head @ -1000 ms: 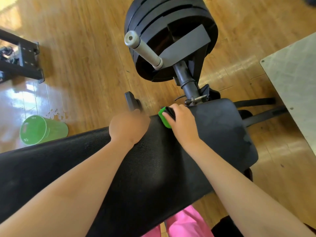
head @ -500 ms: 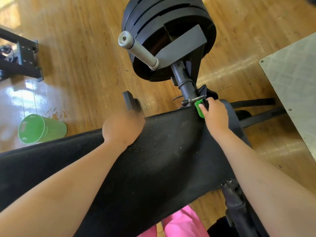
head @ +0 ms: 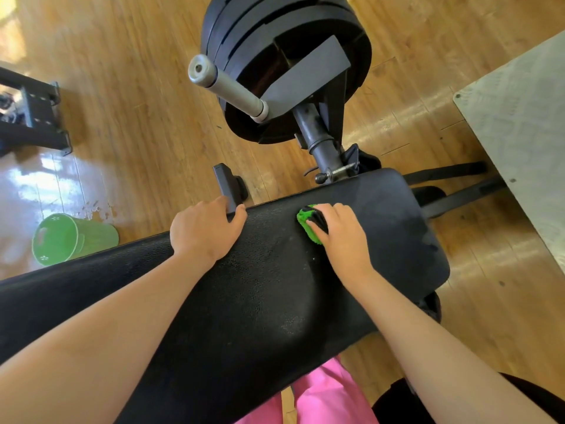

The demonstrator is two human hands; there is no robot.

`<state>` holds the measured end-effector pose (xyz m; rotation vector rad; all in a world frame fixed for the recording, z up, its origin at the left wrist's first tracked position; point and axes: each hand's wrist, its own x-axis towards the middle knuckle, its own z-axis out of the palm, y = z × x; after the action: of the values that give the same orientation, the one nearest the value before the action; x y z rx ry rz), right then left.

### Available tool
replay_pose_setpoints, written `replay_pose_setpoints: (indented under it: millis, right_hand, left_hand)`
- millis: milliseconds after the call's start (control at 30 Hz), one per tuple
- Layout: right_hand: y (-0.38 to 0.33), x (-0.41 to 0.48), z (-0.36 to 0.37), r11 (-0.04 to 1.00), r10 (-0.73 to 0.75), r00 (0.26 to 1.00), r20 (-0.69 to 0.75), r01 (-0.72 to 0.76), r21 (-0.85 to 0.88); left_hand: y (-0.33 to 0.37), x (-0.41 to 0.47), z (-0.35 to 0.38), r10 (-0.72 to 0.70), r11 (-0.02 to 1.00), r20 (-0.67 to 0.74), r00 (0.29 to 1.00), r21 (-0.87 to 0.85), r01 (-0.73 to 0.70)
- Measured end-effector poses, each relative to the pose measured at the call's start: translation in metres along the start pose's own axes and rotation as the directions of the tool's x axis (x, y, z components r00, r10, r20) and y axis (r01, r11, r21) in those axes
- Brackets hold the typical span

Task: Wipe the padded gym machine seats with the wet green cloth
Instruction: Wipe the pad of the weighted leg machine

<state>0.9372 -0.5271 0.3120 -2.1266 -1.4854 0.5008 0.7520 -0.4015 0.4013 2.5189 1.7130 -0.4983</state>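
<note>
1. On top of the black padded seat (head: 275, 301), near its far edge and toward its right end, lies the bunched green cloth (head: 306, 224).
2. The right hand (head: 342, 237) covers most of the cloth, its fingers (head: 324, 211) curled over it and gripping it against the pad. Only the cloth's left side shows, along with a dark fold under the fingertips.
3. The left hand (head: 204, 234) rests palm down on the seat's far edge, well apart from the cloth. Its fingers are relaxed and hold nothing that can be seen.
4. Its thumb (head: 241, 213) and forefinger lie on either side of the lower end of a black bracket (head: 227, 185) that rises just beyond the seat. Whether they press on it cannot be told.
5. Right of the cloth, the pad shows a duller, grey-streaked patch (head: 394, 209); the rest of it is pebbled black.
6. Beyond the seat a dark steel post (head: 321, 139) slants upward, with a pin and round knob (head: 333, 174) across its base.
7. The post carries a stack of black weight plates (head: 287, 41) and a grey bar (head: 226, 87) that points toward the camera.
8. A green bucket (head: 73, 238) lies tipped on the wooden floor (head: 137, 102) to the left, its mouth facing left, beside a shiny wet patch (head: 39, 185).
9. A black machine frame (head: 33, 117) stands at the left edge, and a pale grey mat (head: 519, 117) fills the right edge.
10. Pink trousers (head: 330, 390) show below the seat's near edge.
</note>
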Motion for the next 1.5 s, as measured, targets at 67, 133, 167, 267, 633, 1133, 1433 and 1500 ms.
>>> replay_pose_setpoints:
  millis: [67, 133, 167, 267, 633, 1133, 1433, 1500]
  right_hand:
    - [0.016, 0.009, -0.004, 0.997, 0.071, 0.997, -0.001, -0.071, -0.006]
    - [0.034, 0.020, -0.009, 0.977, 0.214, 0.977, 0.002, -0.214, 0.001]
    - [0.040, 0.024, -0.011, 0.962, 0.272, 0.962, -0.004, -0.272, -0.007]
    - [0.037, 0.036, -0.011, 0.942, 0.335, 0.942, -0.005, -0.335, 0.001]
    - [-0.046, 0.094, -0.006, 0.987, -0.012, 0.901, 0.433, -0.059, 0.150]
    - [0.043, 0.021, -0.009, 0.924, 0.381, 0.923, -0.050, -0.383, -0.025]
    - [-0.072, -0.020, 0.009, 0.971, 0.135, 0.991, 0.004, -0.133, 0.197]
    - [-0.069, -0.024, 0.010, 0.990, 0.052, 0.998, -0.016, -0.050, 0.133]
  left_hand:
    - [0.000, 0.000, 0.000, 0.001, 1.000, -0.001, 1.000, -0.005, -0.001]
    - [-0.001, 0.000, 0.001, -0.001, 1.000, 0.000, 1.000, -0.015, 0.001]
    - [-0.001, 0.000, 0.001, -0.003, 1.000, 0.000, 1.000, -0.016, 0.003]
    - [0.000, 0.000, 0.001, -0.005, 1.000, -0.001, 1.000, -0.009, 0.005]
    - [0.000, 0.000, 0.003, -0.014, 1.000, -0.022, 1.000, -0.005, 0.014]
    - [0.000, 0.001, 0.003, -0.003, 1.000, -0.017, 1.000, -0.004, 0.003]
    - [0.001, 0.001, 0.004, -0.013, 1.000, -0.027, 1.000, -0.015, 0.012]
    - [0.002, 0.001, 0.004, -0.014, 1.000, -0.030, 0.999, -0.013, 0.014]
